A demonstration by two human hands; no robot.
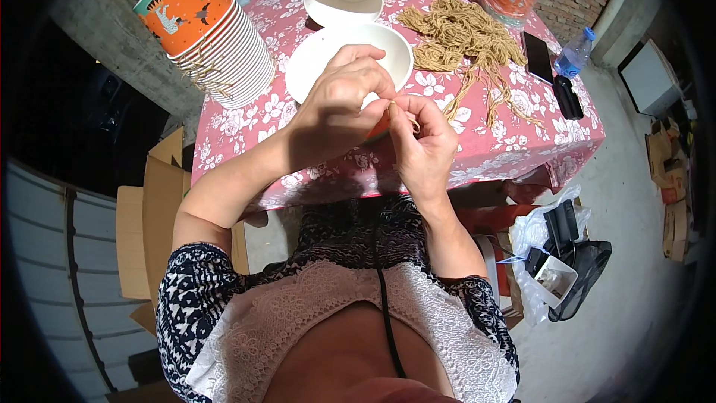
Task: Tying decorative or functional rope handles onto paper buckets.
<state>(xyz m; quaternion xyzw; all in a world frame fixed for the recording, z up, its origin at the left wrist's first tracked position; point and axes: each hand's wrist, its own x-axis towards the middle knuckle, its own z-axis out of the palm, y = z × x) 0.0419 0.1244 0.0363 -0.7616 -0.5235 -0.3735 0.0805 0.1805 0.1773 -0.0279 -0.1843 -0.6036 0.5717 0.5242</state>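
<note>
A: Where is the cord just now?

B: A short loop of tan cord (415,126) shows at the right hand (431,130), over the near side of the table and just right of the white bowl (313,60)

A: And how do the hands stand?

B: The right has its thumb and forefinger nearly closed, and seems to pinch the cord between them. The left hand (347,89) is half curled, thumb and forefinger brought in to meet the right's fingertips; whether it has hold of the cord too, I cannot tell, as the fingers hide the spot

A: What makes for good work here?

B: I'd keep the pinch close to the cord's end, since a soft strand probably bends away if held far back. Let one hand steady while the other makes the small moves, and ease the cord rather than jerk it

A: Anything to watch for?

B: Fraying, I'd say, and loose strands catching. The heap of cord (466,33) lies beyond the hands, to the right of the bowl, so best keep its trailing ends out of the fingers
</note>
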